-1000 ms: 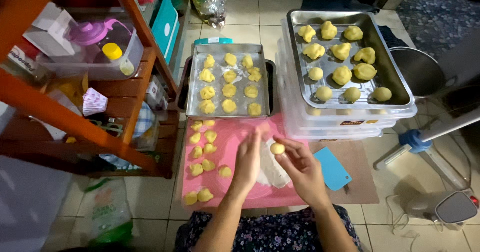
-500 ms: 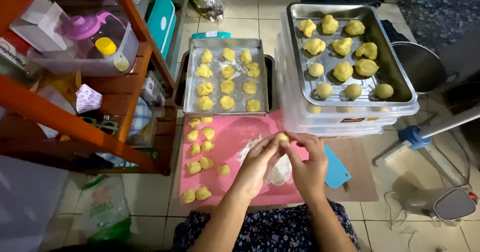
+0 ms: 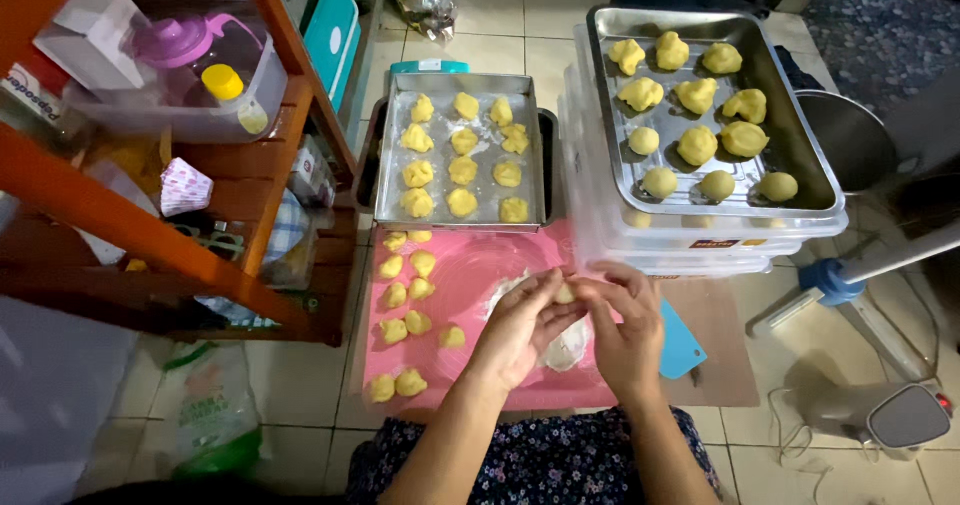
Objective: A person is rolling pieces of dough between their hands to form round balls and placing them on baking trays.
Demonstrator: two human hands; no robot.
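A: From my feed, what fills the frame?

B: Biggest first: a wooden shelf at the left, then a steel tray of shaped yellow pieces on stacked tubs at the upper right, and a smaller baking tray at top centre.

A: And lower down?

B: A pink mat on the floor. Above it, my left hand and right hand meet, fingers closed around one small dough piece at centre frame.

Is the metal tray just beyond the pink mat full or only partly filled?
Partly filled: the metal tray holds yellow dough pieces in rows, with bare metal at its left.
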